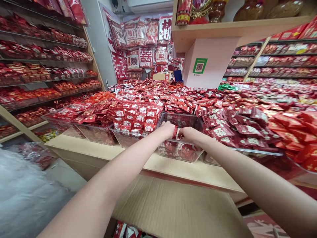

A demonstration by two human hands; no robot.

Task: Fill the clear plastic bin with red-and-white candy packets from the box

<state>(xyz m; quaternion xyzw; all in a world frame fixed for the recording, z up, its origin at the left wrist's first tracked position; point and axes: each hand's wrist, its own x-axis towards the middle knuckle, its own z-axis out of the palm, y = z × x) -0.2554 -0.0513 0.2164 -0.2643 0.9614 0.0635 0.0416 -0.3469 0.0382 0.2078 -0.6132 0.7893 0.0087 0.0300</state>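
Both my hands are down inside a clear plastic bin (194, 121) at the middle of the counter. My left hand (168, 129) is closed, its fingertips at a small red and white wrapped packet (177, 132). From the other side, my right hand (188, 134) closes on the same packet, with its fingers partly hidden. Below them, more dark red packets (184, 150) lie low in the bin and show through its front wall. To the left is a bin heaped with red packets (135, 119) in neat rows; dark maroon packets (219, 127) fill the bin to the right.
An open cardboard box (178, 208) with packets inside stands below the wooden counter (146, 164). White plastic wrapping (27, 195) lies at the lower left. Shelves of red packets (29, 72) line the left wall. A white pillar (210, 62) rises behind the bins.
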